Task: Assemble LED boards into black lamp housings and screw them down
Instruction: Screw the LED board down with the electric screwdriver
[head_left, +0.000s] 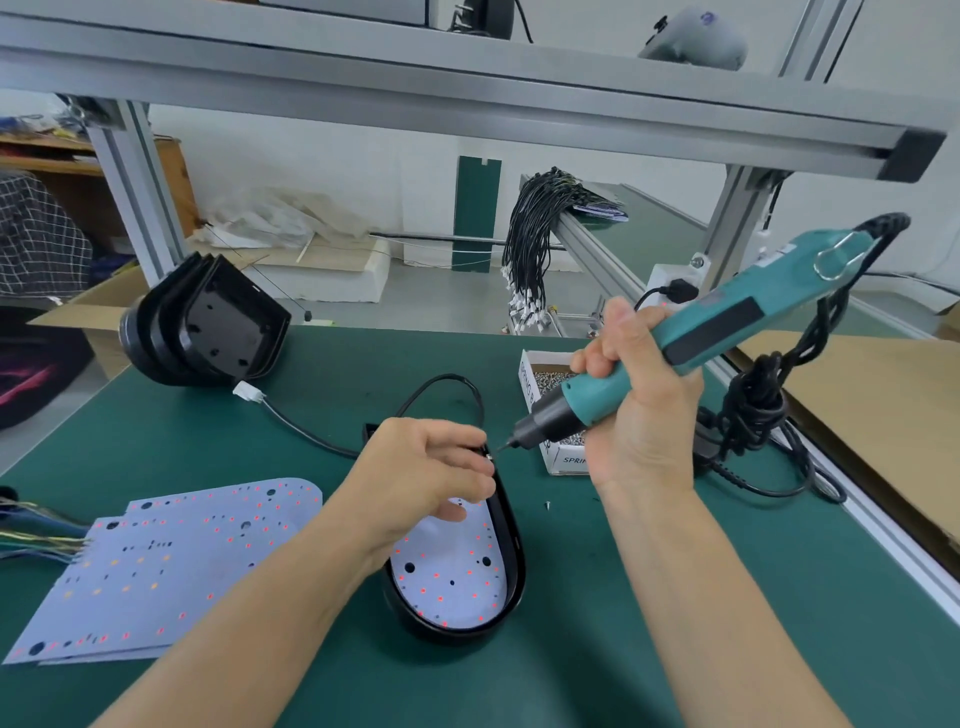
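A black lamp housing lies on the green table with a white LED board seated inside it. My left hand hovers over the housing's far end and pinches a small screw at its fingertips. My right hand grips a teal electric screwdriver, tilted down to the left, its bit tip touching that screw. The housing's black cable runs left to a white connector.
Loose LED boards lie at the left. A stack of black housings stands at the back left. A white box of screws sits behind the screwdriver. One stray screw lies on the mat. The screwdriver's coiled cord hangs at right.
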